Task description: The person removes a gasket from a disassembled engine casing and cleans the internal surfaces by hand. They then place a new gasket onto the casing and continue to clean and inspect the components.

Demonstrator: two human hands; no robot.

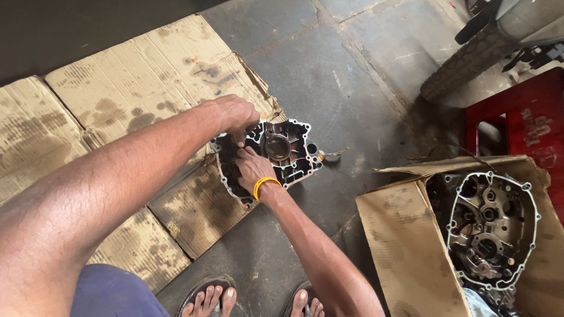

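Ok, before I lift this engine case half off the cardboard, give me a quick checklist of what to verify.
1. Left hand on the engine case half: ok, at its top edge.
2. Right hand on it: ok, pressed on its face.
3. Case rests on the cardboard: ok, partly; its right side overhangs the floor.
4. Fingers clear of the bore: cannot tell.
5. Second engine case out of the way: ok, in the carton at right.

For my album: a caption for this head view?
Both hands, left and right, grip an engine case on oily cardboard.
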